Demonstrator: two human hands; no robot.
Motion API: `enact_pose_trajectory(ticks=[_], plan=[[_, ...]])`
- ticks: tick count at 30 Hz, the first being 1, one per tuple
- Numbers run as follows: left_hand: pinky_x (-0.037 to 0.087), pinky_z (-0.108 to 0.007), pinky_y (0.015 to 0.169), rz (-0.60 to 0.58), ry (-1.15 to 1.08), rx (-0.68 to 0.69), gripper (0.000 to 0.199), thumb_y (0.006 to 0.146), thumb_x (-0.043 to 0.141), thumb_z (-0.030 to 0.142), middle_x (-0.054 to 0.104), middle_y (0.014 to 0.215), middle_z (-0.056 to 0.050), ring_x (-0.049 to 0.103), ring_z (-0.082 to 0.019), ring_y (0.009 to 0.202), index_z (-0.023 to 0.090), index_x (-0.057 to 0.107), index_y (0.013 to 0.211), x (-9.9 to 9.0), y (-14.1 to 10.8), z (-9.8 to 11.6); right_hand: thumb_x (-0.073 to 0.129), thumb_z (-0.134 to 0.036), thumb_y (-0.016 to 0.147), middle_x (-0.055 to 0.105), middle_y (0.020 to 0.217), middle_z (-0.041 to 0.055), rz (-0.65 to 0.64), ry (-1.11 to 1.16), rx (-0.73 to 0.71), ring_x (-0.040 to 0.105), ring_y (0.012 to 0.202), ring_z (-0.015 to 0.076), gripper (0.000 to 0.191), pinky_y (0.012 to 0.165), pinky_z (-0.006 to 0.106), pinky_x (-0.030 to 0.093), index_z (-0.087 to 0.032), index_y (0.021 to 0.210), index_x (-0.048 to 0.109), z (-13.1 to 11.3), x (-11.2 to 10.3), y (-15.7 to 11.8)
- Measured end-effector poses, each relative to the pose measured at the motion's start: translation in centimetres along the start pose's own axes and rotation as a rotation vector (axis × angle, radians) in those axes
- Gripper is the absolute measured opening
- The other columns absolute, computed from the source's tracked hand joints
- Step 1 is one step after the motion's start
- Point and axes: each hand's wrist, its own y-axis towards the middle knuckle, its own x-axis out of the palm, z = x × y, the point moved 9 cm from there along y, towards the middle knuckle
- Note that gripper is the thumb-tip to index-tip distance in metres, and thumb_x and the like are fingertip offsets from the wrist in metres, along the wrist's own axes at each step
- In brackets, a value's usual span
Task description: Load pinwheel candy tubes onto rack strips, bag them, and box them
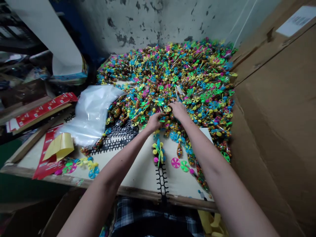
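Observation:
A large heap of small clear bottles of coloured beads with bright fan-shaped tops covers the back of the table. At its front edge my left hand has its fingers closed around something too small to make out. Just right of it, my right hand reaches into the heap, its fingers bent over the pieces; what they touch is hidden. Nearer me lies a black plastic strip with several yellow, blue and green tops at its far end. A pink wheel and a green wheel lie beside it.
Clear plastic bags lie on the left, over stacked black strips. Red printed cards and a curled yellow sheet are further left. A large cardboard box stands along the right side. A peeling wall is behind.

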Motion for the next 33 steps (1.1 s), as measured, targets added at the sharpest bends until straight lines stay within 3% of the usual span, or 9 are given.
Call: enact_pose_trajectory(ticks=[6,13,16,19,22,28,31,33], plan=[[0.049,-0.029,0.082,-0.035,0.097,0.128,0.022,0.074,0.058,0.007,0.07,0.086,-0.005,0.063,-0.018,0.084,0.017,0.074,0.085,1.7,1.4,0.9,0.044,-0.014,0.089,0.063,0.115,0.0156,-0.09,-0.093,0.024,0.053,0.114,0.0261,0.04,0.093,0.036,0.041,-0.02,0.127,0.056,0.4,0.8,0.0],[0.048,-0.032,0.088,-0.179,0.355,0.255,0.048,0.074,0.051,0.004,0.062,0.1,-0.008,0.06,-0.022,0.097,0.021,0.066,0.116,3.4,0.1,2.9,0.04,-0.012,0.09,0.062,0.117,0.0126,-0.088,-0.032,-0.077,0.056,0.111,0.0254,0.048,0.091,0.036,0.043,-0.025,0.135,0.048,-0.6,0.7,-0.3],[0.048,-0.033,0.086,-0.208,0.414,0.288,0.042,0.075,0.055,0.01,0.06,0.099,-0.008,0.059,-0.023,0.097,0.021,0.068,0.113,4.0,-0.1,3.4,0.042,-0.014,0.089,0.06,0.122,0.0113,-0.118,0.015,-0.107,0.058,0.109,0.0244,0.045,0.09,0.034,0.044,-0.028,0.131,0.053,-1.2,1.0,0.2],[0.047,-0.032,0.085,-0.166,0.366,0.303,0.034,0.075,0.054,0.008,0.06,0.096,-0.008,0.059,-0.023,0.095,0.019,0.07,0.103,3.9,0.0,3.7,0.047,-0.017,0.087,0.062,0.119,0.0097,-0.139,0.036,-0.108,0.059,0.107,0.0245,0.041,0.089,0.033,0.044,-0.028,0.125,0.058,-1.4,1.4,0.7],[0.047,-0.031,0.084,-0.039,0.179,0.311,0.026,0.073,0.056,0.006,0.06,0.094,-0.007,0.058,-0.02,0.092,0.017,0.069,0.093,2.1,-0.2,4.1,0.048,-0.017,0.085,0.064,0.116,0.01,-0.134,0.064,-0.109,0.059,0.106,0.0249,0.039,0.087,0.033,0.044,-0.026,0.122,0.06,-1.2,1.6,0.9],[0.044,-0.023,0.068,0.281,-0.301,0.194,0.007,0.074,0.062,0.017,0.058,0.075,0.002,0.054,-0.011,0.07,0.018,0.056,0.078,-5.1,-3.3,2.8,0.04,-0.011,0.083,0.066,0.114,0.0079,-0.103,0.137,-0.015,0.06,0.106,0.0214,0.038,0.085,0.028,0.044,-0.022,0.111,0.063,0.1,1.2,0.2],[0.038,-0.019,0.054,0.389,-0.548,0.026,0.025,0.069,0.071,0.027,0.047,0.058,0.007,0.046,-0.007,0.054,0.018,0.048,0.066,-7.2,-6.1,0.6,0.041,-0.026,0.089,0.066,0.114,0.0113,-0.077,0.153,0.08,0.061,0.104,0.0251,0.033,0.083,0.032,0.046,-0.02,0.115,0.06,0.2,0.8,-0.1],[0.036,-0.019,0.047,0.397,-0.686,-0.119,0.035,0.063,0.076,0.037,0.045,0.054,0.008,0.044,-0.006,0.047,0.018,0.047,0.063,-7.0,-8.1,-1.1,0.046,-0.039,0.089,0.065,0.113,0.0142,-0.074,0.169,0.158,0.061,0.104,0.0279,0.036,0.083,0.036,0.047,-0.018,0.115,0.059,-0.2,0.8,-0.1]])
